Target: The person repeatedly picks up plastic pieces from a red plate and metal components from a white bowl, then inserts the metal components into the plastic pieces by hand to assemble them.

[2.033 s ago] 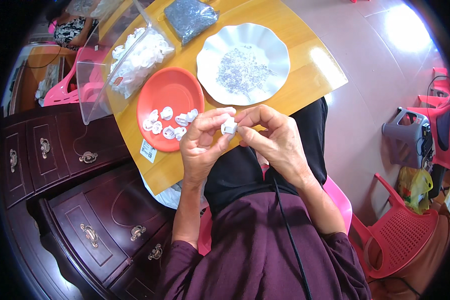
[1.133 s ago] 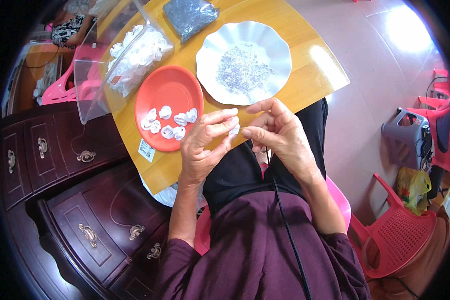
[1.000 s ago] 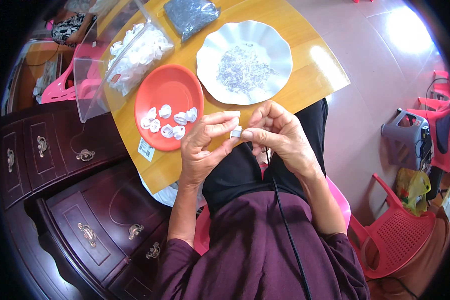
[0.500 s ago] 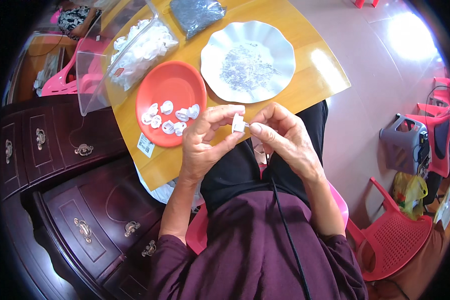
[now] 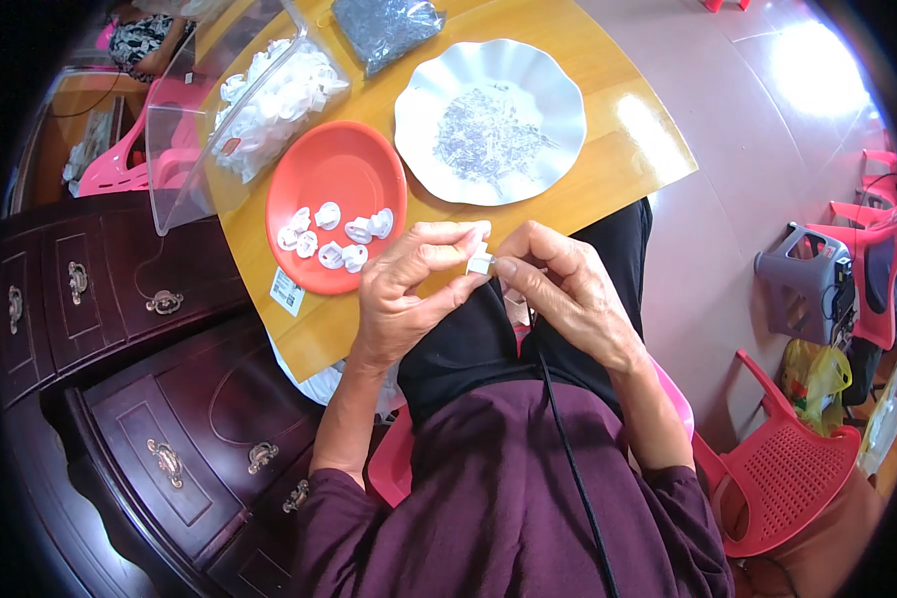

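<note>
My left hand pinches a small white piece, which lies just left of my right hand, thumb and forefinger pressed together, anything between them indiscernible.

likely home: ornate dark drawers, plastic chair, tiled floor

White piece partly hidden, tiny bits indistinct

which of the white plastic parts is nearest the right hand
The white plastic part pinched in the left hand, right beside the right hand; the rest lie on the orange-red plate or in the clear plastic bag.
</note>
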`<state>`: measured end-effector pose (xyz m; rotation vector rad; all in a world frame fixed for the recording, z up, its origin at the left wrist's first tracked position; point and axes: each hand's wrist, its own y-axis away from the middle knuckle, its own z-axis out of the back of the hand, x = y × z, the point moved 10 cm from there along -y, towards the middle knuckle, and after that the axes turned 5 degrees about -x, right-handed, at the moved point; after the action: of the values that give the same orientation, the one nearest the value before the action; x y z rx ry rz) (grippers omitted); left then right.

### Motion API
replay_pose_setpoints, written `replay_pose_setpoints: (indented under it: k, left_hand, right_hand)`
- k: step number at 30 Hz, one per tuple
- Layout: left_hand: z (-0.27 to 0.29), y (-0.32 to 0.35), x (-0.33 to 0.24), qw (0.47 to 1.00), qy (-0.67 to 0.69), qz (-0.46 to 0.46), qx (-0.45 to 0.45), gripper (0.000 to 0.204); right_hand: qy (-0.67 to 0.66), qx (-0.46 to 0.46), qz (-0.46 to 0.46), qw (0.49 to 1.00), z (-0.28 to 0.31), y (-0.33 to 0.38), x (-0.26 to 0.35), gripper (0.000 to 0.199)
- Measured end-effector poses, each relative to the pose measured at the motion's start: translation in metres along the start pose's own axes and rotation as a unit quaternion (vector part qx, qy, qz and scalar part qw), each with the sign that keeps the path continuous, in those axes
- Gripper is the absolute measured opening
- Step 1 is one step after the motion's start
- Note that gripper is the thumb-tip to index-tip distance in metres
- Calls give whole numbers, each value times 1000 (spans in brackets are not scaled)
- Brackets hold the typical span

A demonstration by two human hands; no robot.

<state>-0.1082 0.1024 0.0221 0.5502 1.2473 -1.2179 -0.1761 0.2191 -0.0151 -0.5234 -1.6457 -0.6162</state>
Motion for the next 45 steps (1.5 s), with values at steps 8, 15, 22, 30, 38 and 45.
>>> replay_pose_setpoints:
  k: [8, 15, 22, 30, 38, 45]
  left_hand:
    - [-1, -3, 0, 999, -44, -5, 29, 32]
    - [45, -34, -5, 992, -109, -32, -58, 23]
    - [200, -101, -15, 905, -286, -151, -276, 33]
    - [197, -87, -17, 856, -407, -154, -280, 29]
    - [152, -48, 25, 921, -365, -22, -137, 18]
    - [139, -21, 57, 925, -367, 83, -52, 20]
  right_hand:
    - [45, 1, -26, 999, 1, -6, 1, 14]
    - [116, -1, 7, 993, 5, -43, 21, 17]
    - [376, -179, 142, 898, 73, -119, 46, 11]
    - [486, -167, 163, 842, 61, -152, 26, 8]
    - [528, -157, 166, 818, 52, -150, 33, 13]
    - [452, -159, 140, 866, 52, -133, 49, 9]
